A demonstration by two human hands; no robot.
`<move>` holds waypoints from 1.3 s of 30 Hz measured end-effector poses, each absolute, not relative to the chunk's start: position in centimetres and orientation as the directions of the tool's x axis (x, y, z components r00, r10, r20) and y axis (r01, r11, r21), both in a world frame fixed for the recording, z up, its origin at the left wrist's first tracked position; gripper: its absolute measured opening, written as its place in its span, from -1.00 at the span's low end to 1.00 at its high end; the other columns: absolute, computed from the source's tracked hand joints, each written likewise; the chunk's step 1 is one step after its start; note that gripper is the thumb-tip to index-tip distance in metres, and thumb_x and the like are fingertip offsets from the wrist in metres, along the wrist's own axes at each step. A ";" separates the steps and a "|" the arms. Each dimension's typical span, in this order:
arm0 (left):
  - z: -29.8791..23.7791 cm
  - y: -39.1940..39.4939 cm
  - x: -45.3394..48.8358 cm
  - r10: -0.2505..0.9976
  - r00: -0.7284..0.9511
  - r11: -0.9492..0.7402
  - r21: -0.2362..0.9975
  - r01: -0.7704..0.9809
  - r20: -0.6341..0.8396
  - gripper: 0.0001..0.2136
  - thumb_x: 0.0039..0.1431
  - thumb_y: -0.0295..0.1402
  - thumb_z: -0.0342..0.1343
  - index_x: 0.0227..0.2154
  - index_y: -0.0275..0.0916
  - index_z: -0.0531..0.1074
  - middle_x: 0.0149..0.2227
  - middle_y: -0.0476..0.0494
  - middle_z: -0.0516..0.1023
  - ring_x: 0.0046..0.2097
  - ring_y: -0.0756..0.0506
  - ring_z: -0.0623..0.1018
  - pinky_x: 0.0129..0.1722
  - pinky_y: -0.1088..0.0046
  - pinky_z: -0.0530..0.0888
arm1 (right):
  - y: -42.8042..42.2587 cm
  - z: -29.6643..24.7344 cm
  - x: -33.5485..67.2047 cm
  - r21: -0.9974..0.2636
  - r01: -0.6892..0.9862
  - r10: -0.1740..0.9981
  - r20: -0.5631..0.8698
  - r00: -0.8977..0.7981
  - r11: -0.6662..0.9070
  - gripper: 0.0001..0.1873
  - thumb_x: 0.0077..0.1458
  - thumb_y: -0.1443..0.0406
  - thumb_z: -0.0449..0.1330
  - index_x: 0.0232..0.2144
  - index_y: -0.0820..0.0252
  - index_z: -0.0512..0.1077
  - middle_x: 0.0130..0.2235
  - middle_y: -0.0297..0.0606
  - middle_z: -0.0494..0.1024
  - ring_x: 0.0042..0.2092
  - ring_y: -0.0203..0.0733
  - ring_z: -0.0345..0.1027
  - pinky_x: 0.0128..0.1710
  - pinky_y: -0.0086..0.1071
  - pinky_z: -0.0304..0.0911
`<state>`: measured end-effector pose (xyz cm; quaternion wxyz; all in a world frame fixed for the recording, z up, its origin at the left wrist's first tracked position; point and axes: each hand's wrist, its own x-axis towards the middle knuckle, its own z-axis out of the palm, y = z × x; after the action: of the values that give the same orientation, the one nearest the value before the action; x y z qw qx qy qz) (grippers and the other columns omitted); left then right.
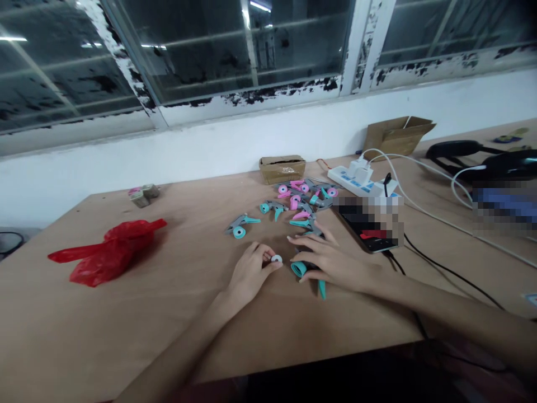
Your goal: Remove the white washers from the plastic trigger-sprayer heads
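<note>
My left hand (pixel 250 273) rests on the brown table (pixel 168 313), fingers curled, with a small white ring (pixel 276 258) pinched at its fingertips. My right hand (pixel 329 258) lies over a grey and teal plastic clip (pixel 302 270), whose teal tip (pixel 321 289) pokes out below the palm; the fingers are bent around it. Just beyond both hands lies a scattered pile of grey clips with teal and pink parts (pixel 300 198). One teal-tipped clip (pixel 241 225) lies apart to the left of the pile.
A crumpled red plastic bag (pixel 111 251) lies at the left. A phone (pixel 369 229) lies right of my right hand, near a white power strip (pixel 361 180) with cables. Two small cardboard boxes (pixel 282 168) (pixel 396 135) stand by the wall. A black object (pixel 482 157) is far right.
</note>
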<state>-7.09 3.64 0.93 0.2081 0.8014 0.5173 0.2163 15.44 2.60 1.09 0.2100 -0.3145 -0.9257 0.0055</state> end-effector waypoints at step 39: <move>1.5 0.4 -4.7 0.970 0.225 -0.170 0.927 0.334 0.097 -0.80 0.02 -0.25 0.21 -0.46 -0.24 0.34 -0.51 0.06 0.34 -0.48 0.06 0.36 -0.51 0.58 0.33 | 1.0 -0.5 14.3 -0.746 0.232 0.748 0.484 -0.455 0.624 -0.64 -0.02 0.18 0.28 -0.15 0.17 0.41 -0.24 -0.23 0.52 -0.21 -0.21 0.41 -0.22 -0.33 0.33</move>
<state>-4.74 0.38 1.49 0.4161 0.6629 0.4918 0.3815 14.32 1.05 -0.50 0.4221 -0.3075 -0.7962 0.3055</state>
